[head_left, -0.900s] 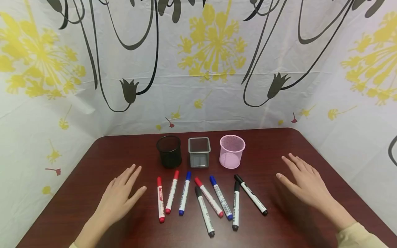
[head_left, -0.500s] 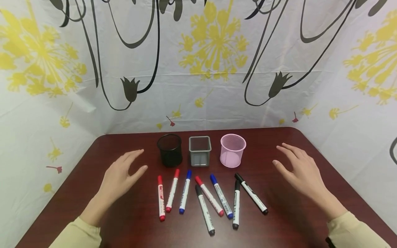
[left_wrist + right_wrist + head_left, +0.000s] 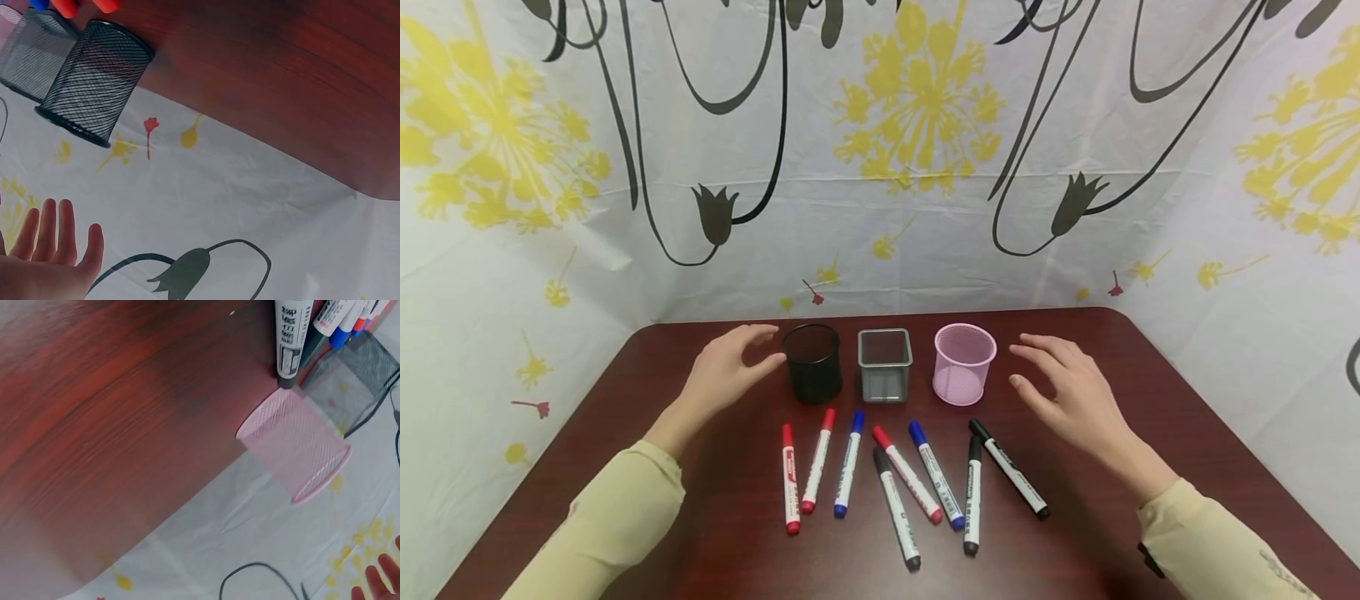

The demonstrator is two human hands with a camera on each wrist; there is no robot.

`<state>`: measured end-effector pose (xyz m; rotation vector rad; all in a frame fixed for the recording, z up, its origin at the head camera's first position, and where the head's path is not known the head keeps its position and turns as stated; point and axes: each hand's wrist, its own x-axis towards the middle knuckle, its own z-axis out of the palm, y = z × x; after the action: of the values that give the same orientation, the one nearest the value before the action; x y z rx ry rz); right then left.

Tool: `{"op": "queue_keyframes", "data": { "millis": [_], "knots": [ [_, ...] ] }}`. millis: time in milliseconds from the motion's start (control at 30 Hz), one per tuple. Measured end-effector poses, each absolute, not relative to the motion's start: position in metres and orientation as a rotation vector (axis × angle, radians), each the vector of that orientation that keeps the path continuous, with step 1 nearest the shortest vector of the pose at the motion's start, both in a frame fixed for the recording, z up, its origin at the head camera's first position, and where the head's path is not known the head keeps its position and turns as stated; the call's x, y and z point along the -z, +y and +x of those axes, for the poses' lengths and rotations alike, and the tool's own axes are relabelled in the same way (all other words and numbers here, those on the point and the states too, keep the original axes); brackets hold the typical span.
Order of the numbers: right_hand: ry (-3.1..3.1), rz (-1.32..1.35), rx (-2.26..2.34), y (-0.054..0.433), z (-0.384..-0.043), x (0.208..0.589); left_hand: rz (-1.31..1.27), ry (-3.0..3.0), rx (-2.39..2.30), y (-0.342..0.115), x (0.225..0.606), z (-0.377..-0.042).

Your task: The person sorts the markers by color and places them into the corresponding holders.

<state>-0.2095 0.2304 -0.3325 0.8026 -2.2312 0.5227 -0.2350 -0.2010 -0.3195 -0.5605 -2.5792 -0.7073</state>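
In the head view my left hand [image 3: 730, 371] hovers just left of a black mesh pen holder [image 3: 815, 367], thumb and fingers apart; the left wrist view shows no grip on it. My right hand [image 3: 1067, 392] is in the air right of a pink mesh pen holder [image 3: 962, 367], fingers spread and holding nothing. Between these two stands a square grey mesh pen holder [image 3: 884, 367]. Several whiteboard markers lie in front: red-capped ones such as this red marker [image 3: 791, 482], blue-capped ones such as this blue marker [image 3: 847, 467], and black-capped ones such as this black marker [image 3: 1008, 468].
Everything rests on a dark red wooden table [image 3: 730, 550]. A white cloth backdrop [image 3: 850, 242] with printed flowers rises behind the far edge and along both sides.
Both hands have moved inward and forward: the left toward the black pen holder, the right toward the pink one. The holders and markers have stayed in place.
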Motion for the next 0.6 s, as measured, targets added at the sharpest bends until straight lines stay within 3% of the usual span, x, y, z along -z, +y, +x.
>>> {"op": "queue_keyframes", "data": {
  "millis": [600],
  "knots": [
    [-2.147, 1.371, -0.391, 0.158, -0.213, 0.366, -0.743, -2.786, 0.567, -0.192, 0.328, -0.28]
  ]
}}
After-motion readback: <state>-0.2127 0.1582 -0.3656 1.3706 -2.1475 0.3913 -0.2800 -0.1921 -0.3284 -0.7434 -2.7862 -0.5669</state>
